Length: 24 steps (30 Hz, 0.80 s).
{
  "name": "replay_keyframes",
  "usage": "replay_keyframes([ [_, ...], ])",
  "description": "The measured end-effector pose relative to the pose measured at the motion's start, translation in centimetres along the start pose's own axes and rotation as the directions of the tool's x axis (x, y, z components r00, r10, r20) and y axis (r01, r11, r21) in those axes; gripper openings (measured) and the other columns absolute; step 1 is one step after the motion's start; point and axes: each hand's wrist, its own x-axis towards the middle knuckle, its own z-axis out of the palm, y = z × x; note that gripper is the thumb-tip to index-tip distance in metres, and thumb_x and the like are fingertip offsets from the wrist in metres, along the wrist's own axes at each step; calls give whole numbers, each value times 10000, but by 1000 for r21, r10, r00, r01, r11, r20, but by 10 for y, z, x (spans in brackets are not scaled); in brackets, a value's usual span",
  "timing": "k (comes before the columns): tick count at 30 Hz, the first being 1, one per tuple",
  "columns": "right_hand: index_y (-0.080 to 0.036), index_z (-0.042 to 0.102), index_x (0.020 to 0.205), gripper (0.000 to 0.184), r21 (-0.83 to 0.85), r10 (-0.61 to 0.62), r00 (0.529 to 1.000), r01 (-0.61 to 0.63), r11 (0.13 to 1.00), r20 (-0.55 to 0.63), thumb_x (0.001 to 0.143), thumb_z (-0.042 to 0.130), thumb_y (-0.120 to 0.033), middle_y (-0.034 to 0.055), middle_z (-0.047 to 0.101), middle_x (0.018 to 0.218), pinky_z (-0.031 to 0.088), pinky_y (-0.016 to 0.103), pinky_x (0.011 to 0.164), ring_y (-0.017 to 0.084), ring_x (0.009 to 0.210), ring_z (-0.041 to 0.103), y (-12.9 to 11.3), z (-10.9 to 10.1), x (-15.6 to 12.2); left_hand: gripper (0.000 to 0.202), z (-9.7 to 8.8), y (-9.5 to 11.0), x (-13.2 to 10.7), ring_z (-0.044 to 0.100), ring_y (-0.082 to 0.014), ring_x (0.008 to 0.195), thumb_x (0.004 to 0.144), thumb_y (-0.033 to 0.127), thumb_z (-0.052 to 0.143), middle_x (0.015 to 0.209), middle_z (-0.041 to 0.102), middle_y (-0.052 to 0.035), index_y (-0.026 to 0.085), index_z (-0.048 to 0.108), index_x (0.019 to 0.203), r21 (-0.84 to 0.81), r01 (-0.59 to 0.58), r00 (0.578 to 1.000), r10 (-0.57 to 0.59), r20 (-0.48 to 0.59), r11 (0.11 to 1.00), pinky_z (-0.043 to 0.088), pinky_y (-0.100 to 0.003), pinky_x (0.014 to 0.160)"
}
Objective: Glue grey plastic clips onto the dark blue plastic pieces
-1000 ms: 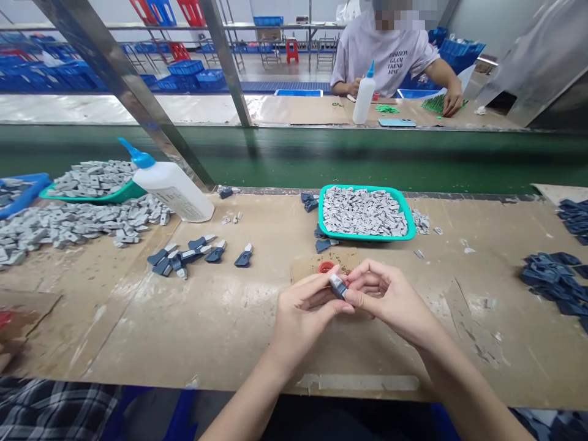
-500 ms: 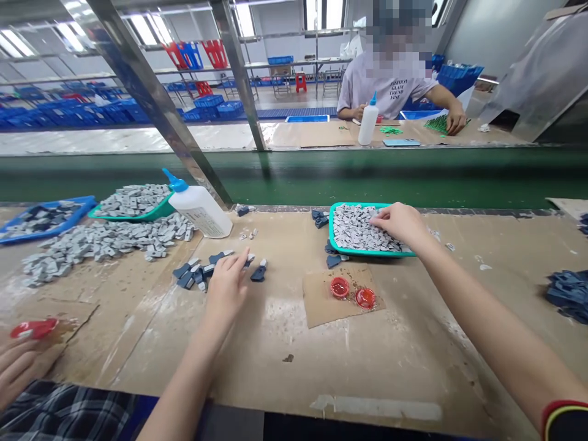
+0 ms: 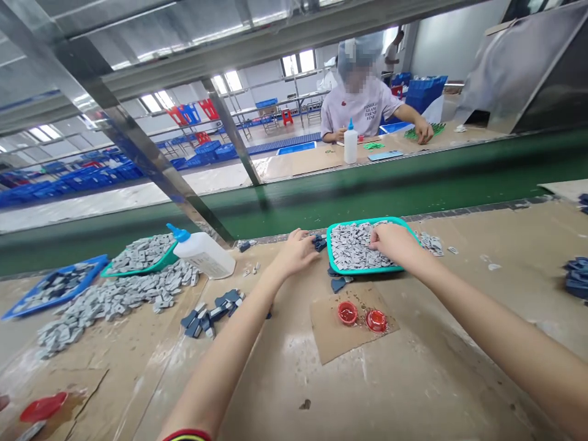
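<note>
My left hand is stretched toward the far edge of the table, fingers spread and holding nothing I can see. Its fingertips are beside a few dark blue pieces left of a teal tray. Small light grey pieces fill that tray. Over them, my right hand has thumb and fingers pinched together, pointing down into the pile. Whatever lies between those fingertips is hidden. More dark blue pieces with grey ends lie left of my left forearm.
Two red cups of liquid sit on a cardboard piece. Leftward stand a white bottle, a heap of grey parts and a blue tray. Beyond a green belt, a co-worker handles green parts.
My left hand has moved from the dark blue pieces on the left, forward and right toward the teal tray. My right hand remains over the grey pieces. The view has tilted.
</note>
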Motion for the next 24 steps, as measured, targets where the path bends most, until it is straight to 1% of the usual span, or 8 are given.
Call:
replay_keyframes([
  [3,-180,674,824,86,41,-5,998,7,999,-61,836,597,-217,76,722,797,423,304,648,230,780,659,6,-8,-15,392,19,5,26,503,-299,1197,854,287,549,1240,582,-149,165,584,1225,-55,-42,998,44,36,998,396,-455,1038],
  [7,-186,642,1089,275,330,26,993,13,944,-112,859,566,-317,47,710,789,460,312,651,213,736,647,23,-20,-60,350,18,5,14,570,-281,1083,851,234,517,1140,624,-140,161,603,1182,-115,-2,997,10,72,993,450,-430,957],
  [11,-197,709,940,334,699,35,996,-83,710,82,810,632,-495,82,710,831,471,305,582,238,768,641,35,-14,-114,366,0,7,-27,591,-288,1059,807,312,607,1155,625,-138,164,634,1140,-164,69,987,-44,152,984,456,-410,942],
  [16,-171,719,884,395,846,197,952,-300,441,235,683,775,-506,116,742,845,476,300,587,241,754,662,35,14,-151,383,-22,7,-69,620,-266,983,712,362,722,1119,646,-90,220,659,1062,-207,165,962,-112,247,964,485,-365,864],
  [19,-159,715,855,389,869,195,939,-339,360,285,668,796,-490,130,752,847,452,273,560,229,752,666,29,26,-155,200,-25,8,-79,617,-264,880,769,352,657,914,664,-76,205,639,903,-203,239,957,-194,217,950,487,-391,801],
  [21,-150,715,847,388,878,170,938,-342,335,301,676,792,-490,119,748,794,415,248,512,190,675,641,24,30,-155,197,-26,14,-82,611,-251,853,822,367,594,886,651,-76,198,599,923,-213,277,954,-243,174,937,492,-392,776],
  [23,-145,718,849,382,880,138,942,-335,336,306,699,774,-492,99,736,731,383,231,485,152,608,601,21,32,-154,259,-26,25,-86,614,-228,866,842,388,579,932,635,-79,199,549,1017,-365,355,934,-346,94,861,509,-367,755],
  [24,-143,718,844,376,880,124,944,-329,343,305,709,767,-491,91,730,711,376,226,482,142,593,590,20,33,-155,301,-26,31,-89,617,-216,868,834,396,598,946,628,-75,203,523,1053,-502,396,904,-422,68,769,520,-349,739],
])
